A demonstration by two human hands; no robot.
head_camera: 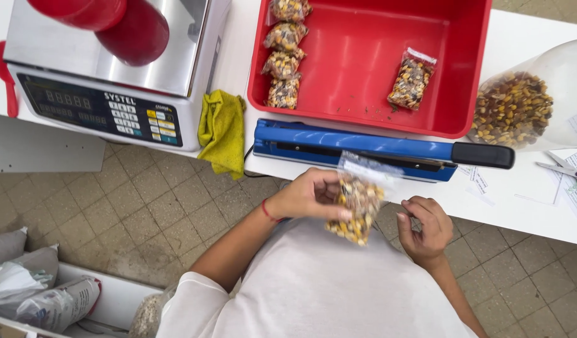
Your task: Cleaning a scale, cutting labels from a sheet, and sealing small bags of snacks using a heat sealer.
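**Inspector A:** We take the blue sealer (363,147) as our landmark. What do we record for the hands?

**Inspector B:** We note the left hand (307,195) just in front of the sealer, fingers closed around a clear bag (358,203) of mixed nuts and corn. The bag's open top stands up against the sealer's near edge; its filled part hangs below, over the person's chest.

**Inspector A:** And the right hand (425,228)?

**Inspector B:** We see it in front of the sealer's handle end, just beside the bag but apart from it, fingers loosely curled and holding nothing.

**Inspector A:** Behind the sealer?

**Inspector B:** We log a red tray (470,75) with five filled bags. To the sealer's left lie a yellow cloth (222,128) and a scale (107,69); to its right, a large sack (526,100) of the same mix.
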